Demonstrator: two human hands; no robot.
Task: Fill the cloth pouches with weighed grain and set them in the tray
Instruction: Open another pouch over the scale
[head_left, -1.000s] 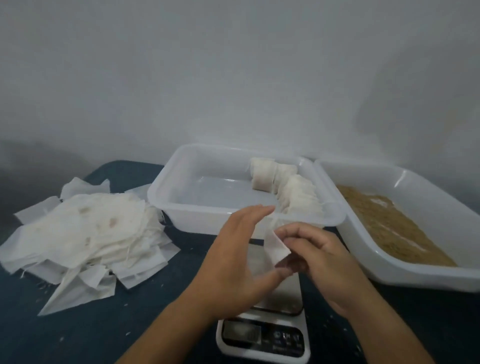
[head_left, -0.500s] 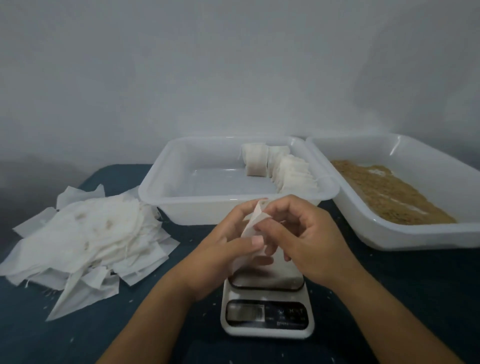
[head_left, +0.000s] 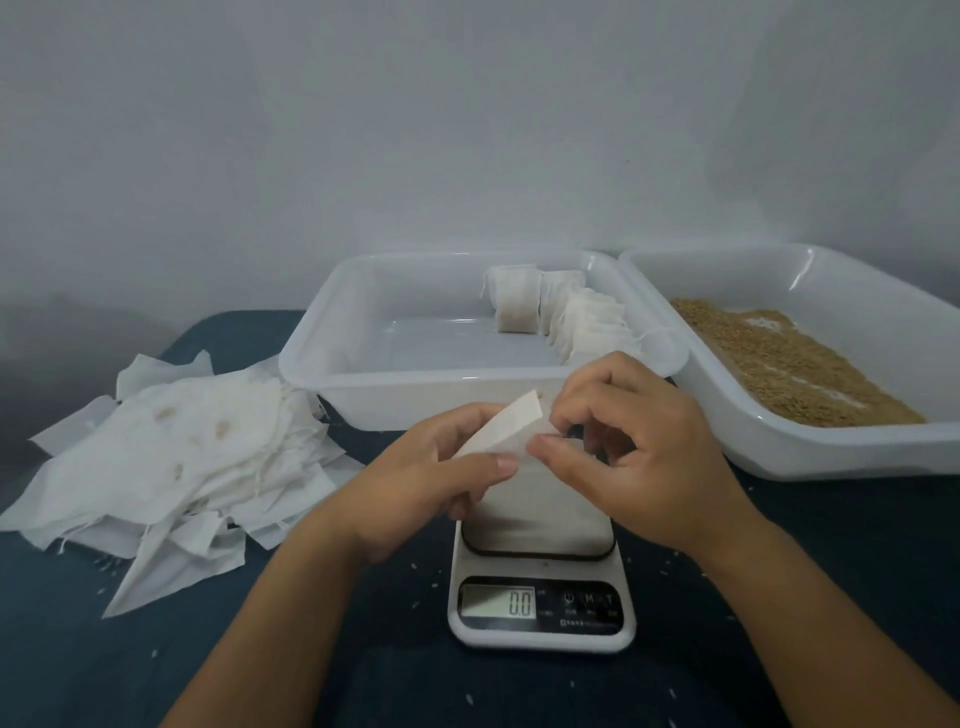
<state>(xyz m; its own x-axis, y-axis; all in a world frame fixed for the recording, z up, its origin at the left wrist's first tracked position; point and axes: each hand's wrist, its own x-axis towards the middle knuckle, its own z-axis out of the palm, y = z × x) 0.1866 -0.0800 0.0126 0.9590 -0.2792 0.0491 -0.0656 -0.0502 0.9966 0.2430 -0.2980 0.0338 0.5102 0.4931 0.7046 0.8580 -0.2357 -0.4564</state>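
Note:
A small white cloth pouch (head_left: 506, 428) is held above the digital scale (head_left: 540, 597), which reads 0.0. My left hand (head_left: 415, 483) pinches the pouch's lower left edge with thumb and fingers. My right hand (head_left: 639, 447) pinches its right edge at the mouth. Behind them stands a white tray (head_left: 395, 395) with several filled pouches (head_left: 566, 317) lined along its right side. To the right, a second white tray (head_left: 831, 457) holds brown grain (head_left: 779, 358).
A heap of empty white pouches (head_left: 176, 457) lies on the dark blue tabletop (head_left: 831, 571) at the left. Loose grains are scattered around the scale. A pale wall rises close behind the trays.
Both hands have kept working the pouch above the scale, and its mouth now tilts up to the right. The camera has tipped down, so more of the scale and its display shows.

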